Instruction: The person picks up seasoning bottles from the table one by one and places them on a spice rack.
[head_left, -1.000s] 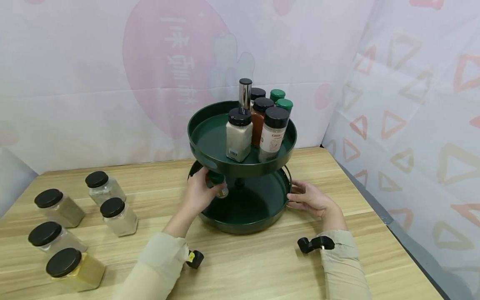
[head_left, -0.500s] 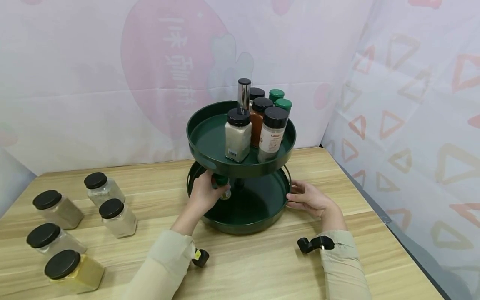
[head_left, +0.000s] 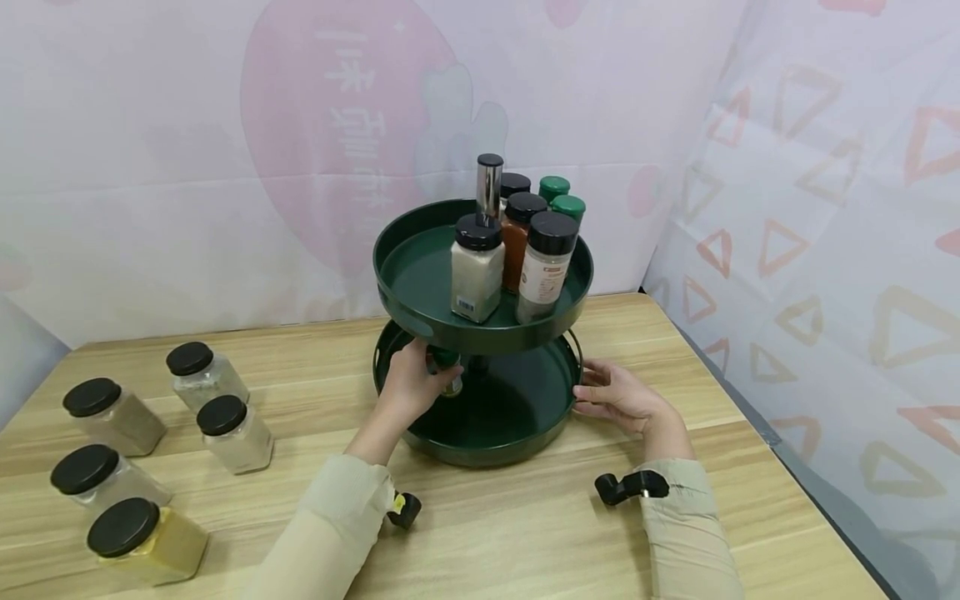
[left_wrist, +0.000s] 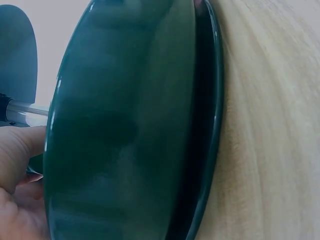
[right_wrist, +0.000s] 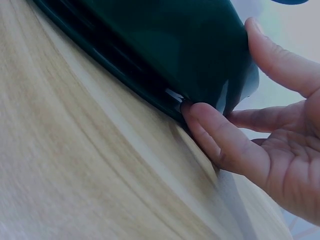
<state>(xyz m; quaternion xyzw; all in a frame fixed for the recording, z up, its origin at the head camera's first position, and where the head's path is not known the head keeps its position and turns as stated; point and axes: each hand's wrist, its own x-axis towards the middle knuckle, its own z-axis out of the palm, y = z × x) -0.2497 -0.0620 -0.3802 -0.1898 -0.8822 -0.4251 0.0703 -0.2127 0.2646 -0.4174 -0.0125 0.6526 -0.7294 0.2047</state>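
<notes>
In the head view my left hand (head_left: 411, 385) reaches between the tiers of a dark green two-tier turntable (head_left: 480, 457). It holds a small green-capped spice bottle (head_left: 453, 387) over the left part of the lower tray, the hand covering much of it. The left wrist view has the thumb (left_wrist: 25, 145) at the tray's rim, with the bottle mostly hidden. My right hand (head_left: 618, 397) grips the lower tray's right side. In the right wrist view its thumb (right_wrist: 280, 60) lies at the rim and its fingers (right_wrist: 225, 137) at the tray's bottom edge.
The upper tray (head_left: 420, 250) bears several containers, among them a white-powder jar (head_left: 477, 275), a labelled shaker (head_left: 543, 275) and green-capped bottles (head_left: 568, 208). Several black-lidded jars stand at the left, including a yellow one (head_left: 168, 546). A patterned cloth (head_left: 187, 250) hangs behind the table.
My left hand has shifted slightly to the right with the green-capped spice bottle, deeper over the lower tray. The right hand has stayed in place.
</notes>
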